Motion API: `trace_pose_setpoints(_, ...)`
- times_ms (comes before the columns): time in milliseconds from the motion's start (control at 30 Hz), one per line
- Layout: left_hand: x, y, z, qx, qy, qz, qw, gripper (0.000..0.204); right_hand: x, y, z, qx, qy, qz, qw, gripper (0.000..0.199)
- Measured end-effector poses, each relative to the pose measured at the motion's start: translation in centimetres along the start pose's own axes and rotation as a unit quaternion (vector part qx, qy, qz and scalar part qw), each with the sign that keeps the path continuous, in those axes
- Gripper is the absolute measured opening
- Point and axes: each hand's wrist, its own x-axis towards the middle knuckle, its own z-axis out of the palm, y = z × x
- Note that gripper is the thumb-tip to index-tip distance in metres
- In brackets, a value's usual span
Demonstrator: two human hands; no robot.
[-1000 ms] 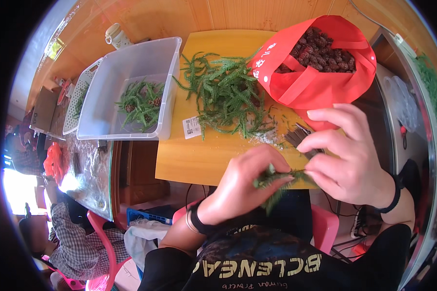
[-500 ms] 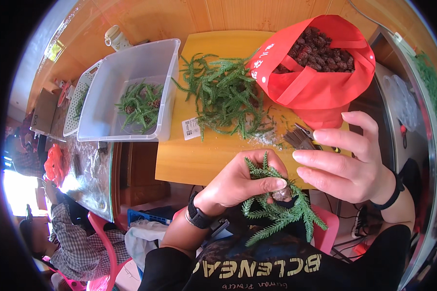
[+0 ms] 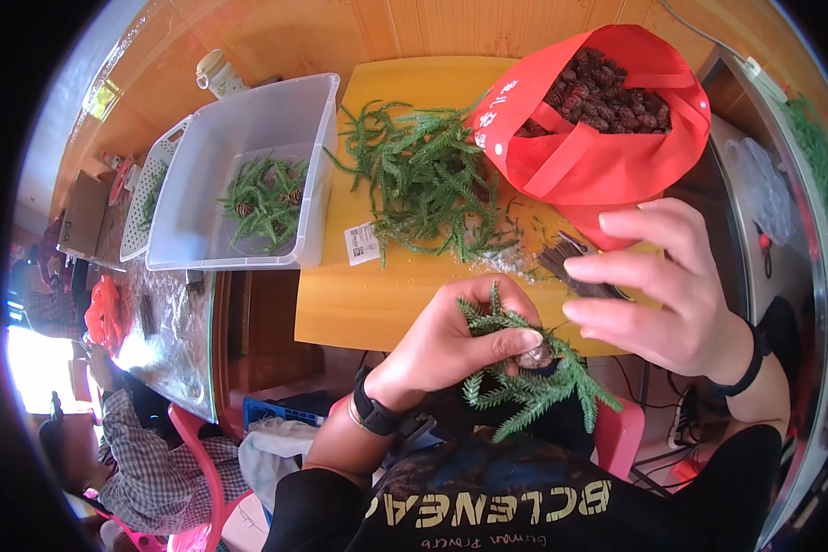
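My left hand [image 3: 465,336] pinches a green artificial pine sprig [image 3: 552,396] over the table's near edge, thumb on top. At the sprig's middle, beside my thumb tip, sits a shiny brownish-grey lump [image 3: 535,356]; its kind is unclear. My right hand [image 3: 676,294] hovers to the right with fingers spread and nothing in them. Just beyond its fingertips lies a bundle of thin brown sticks or wires [image 3: 569,267], partly covered by the hand. A tool beside the bundle is mostly hidden. Farther back, a pile of loose green sprigs [image 3: 423,184] lies on the yellow table [image 3: 340,308].
A red bag [image 3: 607,170] full of pinecones [image 3: 607,106] stands at the back right. On the left is a clear plastic bin [image 3: 317,184] holding sprigs with pinecones. A white label [image 3: 361,244] lies near the pile. Another person [image 3: 156,460] sits at the far left.
My right hand has moved slightly up and left, now covering more of the tool by the bundle. The sprig in my left hand has tilted and risen a little.
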Motion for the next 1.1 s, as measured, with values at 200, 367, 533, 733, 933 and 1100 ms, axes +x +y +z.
trace_pose_setpoints(200, 0.1, 0.2, 0.1, -0.073, -0.013, -0.065, 0.995, 0.015, -0.4, -0.4, 0.9, -0.060, 0.048, -0.048, 0.996, 0.014)
trace_pose_setpoints(367, 0.2, 0.0, 0.5, 0.010, 0.016, -0.011, 1.000, 0.013, -0.2, -1.0, 0.9, -0.050, 0.041, 0.018, 0.998, 0.011)
trace_pose_setpoints(533, 0.4, 0.2, 2.1, 0.452, 0.135, 0.280, 0.836, 0.022, 0.1, -0.6, 0.1, -0.088, -0.055, 0.060, 0.993, 0.023)
trace_pose_setpoints(733, -0.1, -1.1, -0.3, 0.137, 0.070, 0.114, 0.981, 0.015, -1.5, 0.8, 0.8, 0.178, 0.008, 0.228, 0.957, 0.036)
trace_pose_setpoints(933, 0.9, -1.6, -0.9, -0.058, 0.003, 0.011, 0.998, 0.012, -13.8, 4.6, 6.8, 0.091, -0.122, 0.389, 0.909, 0.033)
trace_pose_setpoints(1100, 0.7, -1.3, -1.3, -0.100, 0.012, -0.015, 0.995, 0.013, -16.7, 4.4, 10.0, 0.134, -0.119, 0.423, 0.888, 0.039)
